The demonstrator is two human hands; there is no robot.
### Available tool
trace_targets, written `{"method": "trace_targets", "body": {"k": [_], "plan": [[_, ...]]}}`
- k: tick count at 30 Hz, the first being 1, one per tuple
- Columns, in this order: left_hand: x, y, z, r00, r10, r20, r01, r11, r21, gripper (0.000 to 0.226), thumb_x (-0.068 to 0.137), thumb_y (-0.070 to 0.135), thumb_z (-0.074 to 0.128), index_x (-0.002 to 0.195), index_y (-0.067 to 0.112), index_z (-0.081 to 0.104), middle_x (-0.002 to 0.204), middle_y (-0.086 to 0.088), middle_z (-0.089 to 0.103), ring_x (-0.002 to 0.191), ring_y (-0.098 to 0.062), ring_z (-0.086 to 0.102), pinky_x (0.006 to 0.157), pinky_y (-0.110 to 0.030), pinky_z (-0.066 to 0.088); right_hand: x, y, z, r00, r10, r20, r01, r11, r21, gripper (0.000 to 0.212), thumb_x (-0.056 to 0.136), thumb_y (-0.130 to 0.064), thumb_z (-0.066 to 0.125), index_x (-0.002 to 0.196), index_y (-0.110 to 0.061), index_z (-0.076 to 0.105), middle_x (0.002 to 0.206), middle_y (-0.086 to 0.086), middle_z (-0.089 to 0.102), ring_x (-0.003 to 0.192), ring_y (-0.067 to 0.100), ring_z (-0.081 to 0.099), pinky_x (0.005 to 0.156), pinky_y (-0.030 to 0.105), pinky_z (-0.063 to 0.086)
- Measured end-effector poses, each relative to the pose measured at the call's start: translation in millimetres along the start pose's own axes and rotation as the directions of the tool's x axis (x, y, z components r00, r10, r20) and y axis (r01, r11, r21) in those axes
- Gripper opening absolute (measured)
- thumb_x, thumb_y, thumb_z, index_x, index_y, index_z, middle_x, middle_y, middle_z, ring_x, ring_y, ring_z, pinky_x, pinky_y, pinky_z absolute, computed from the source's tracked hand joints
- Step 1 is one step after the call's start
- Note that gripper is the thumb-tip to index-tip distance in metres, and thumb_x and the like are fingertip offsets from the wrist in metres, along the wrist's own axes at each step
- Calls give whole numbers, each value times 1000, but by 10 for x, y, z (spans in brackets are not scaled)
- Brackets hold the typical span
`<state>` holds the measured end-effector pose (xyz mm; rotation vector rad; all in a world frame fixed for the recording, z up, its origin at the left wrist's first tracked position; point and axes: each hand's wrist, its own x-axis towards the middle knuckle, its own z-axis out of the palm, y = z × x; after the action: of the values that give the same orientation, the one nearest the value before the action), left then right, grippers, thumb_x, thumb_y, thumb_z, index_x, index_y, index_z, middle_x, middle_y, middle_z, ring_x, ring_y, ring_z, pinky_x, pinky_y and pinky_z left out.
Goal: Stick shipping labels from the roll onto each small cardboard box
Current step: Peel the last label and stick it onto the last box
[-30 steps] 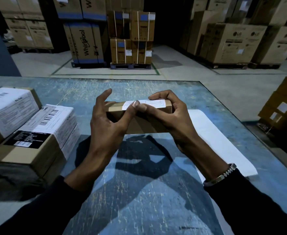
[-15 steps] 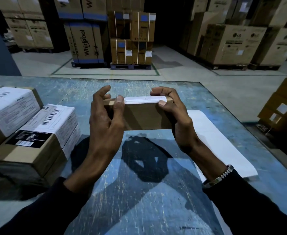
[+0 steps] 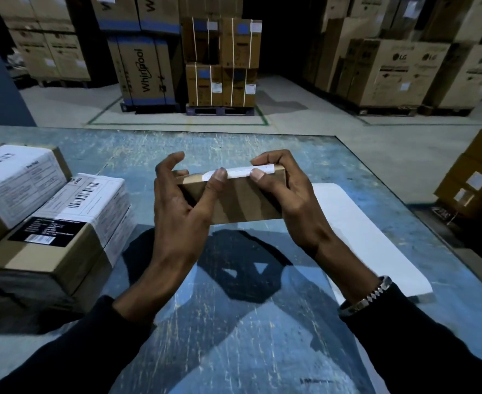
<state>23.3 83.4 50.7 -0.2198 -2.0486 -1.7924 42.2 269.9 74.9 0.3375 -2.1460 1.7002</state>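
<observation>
Both hands hold a small cardboard box (image 3: 234,199) above the worktop (image 3: 262,322), fingers (image 3: 219,175) curled around its ends, thumbs pressing the label (image 3: 238,172). It looks light and stiff; end grips suit it.

Dark long sleeves (image 3: 421,345); silver link bracelet (image 3: 367,297) on right wrist.

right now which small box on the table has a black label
The nearer box at the left: a black label sits on its top; its neighbour shows only white.
</observation>
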Motion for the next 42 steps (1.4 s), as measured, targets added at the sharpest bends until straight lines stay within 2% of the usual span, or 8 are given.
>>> {"method": "trace_targets", "body": {"k": [8, 14, 21, 25, 29, 33, 38, 42], "plan": [[6, -16, 19, 998, 59, -8, -59, 998, 16, 26, 106, 59, 40, 119, 39, 50, 120, 2, 57, 108, -17, 59, 87, -50, 57, 35, -43, -29, 996, 84, 11, -85, 989, 119, 48, 99, -46, 34, 119, -18, 67, 116, 5, 68, 92, 8, 64, 69, 27, 55], [-14, -38, 35, 1000, 20, 19, -19, 1000, -23, 53, 85, 75, 66, 124, 43, 49, 130, 1, 54, 117, -16, 63, 90, -49, 63, -10, -9, 61, 995, -59, -84, 50, 993, -107, 32, 94, -46, 79, 110, -24, 64, 94, -10, 72, 84, 9, 72, 63, 25, 57], [85, -56, -9, 996, 27, 80, -24, 999, -34, 19, 102, 55, 50, 115, 42, 52, 124, -1, 57, 114, -23, 61, 93, -60, 59, 48, -32, -112, 996, 62, 60, -62, 998, -3, 29, 101, -45, 51, 113, -24, 64, 98, -9, 65, 90, 13, 64, 63, 30, 54], [65, -46, 10, 995, 92, 35, -90, 995, -43, 19, 103, 43, 48, 120, 37, 51, 128, -3, 58, 117, -14, 59, 92, -34, 52, 51, -46, -42, 995, 98, 1, -97, 988, 120, 48, 101, -50, 30, 118, -25, 69, 117, -4, 72, 103, 11, 67, 80, 36, 59], [-5, 26, 14, 968, 252, -1, -252, 968, 19, 34, 105, 38, 60, 133, 24, 47, 133, -5, 49, 116, 4, 54, 94, -14, 47, 64, -62, 21, 985, 164, -44, -162, 985, 53, 55, 92, -75, 49, 139, -48, 56, 142, -12, 62, 131, 14, 58, 115, 51, 48], [-8, 9, 0, 944, 330, 1, -329, 941, 74, 43, 104, 31, 65, 141, 20, 46, 136, -5, 43, 122, 4, 50, 97, -13, 47, 34, -51, 21, 965, 261, -37, -259, 964, 57, 86, 67, -73, 88, 142, -51, 50, 144, -4, 61, 126, 16, 65, 104, 42, 58], [59, 17, -28, 966, 253, 44, -249, 965, -80, 39, 104, 32, 53, 142, 26, 44, 141, -4, 50, 124, -8, 57, 103, -27, 51, 72, -76, -1, 970, 202, -137, -183, 973, 141, 40, 86, -47, 86, 118, -28, 71, 113, 5, 76, 108, 25, 72, 90, 55, 64], [91, 73, -7, 987, -149, 67, 163, 937, -309, 76, 85, 63, 76, 146, 36, 39, 123, 5, 73, 112, -9, 71, 111, -44, 50, 49, -81, 13, 982, 8, -188, -2, 999, 32, 10, 99, -27, 77, 107, -21, 79, 105, 3, 78, 94, 13, 67, 81, 32, 53]]}}
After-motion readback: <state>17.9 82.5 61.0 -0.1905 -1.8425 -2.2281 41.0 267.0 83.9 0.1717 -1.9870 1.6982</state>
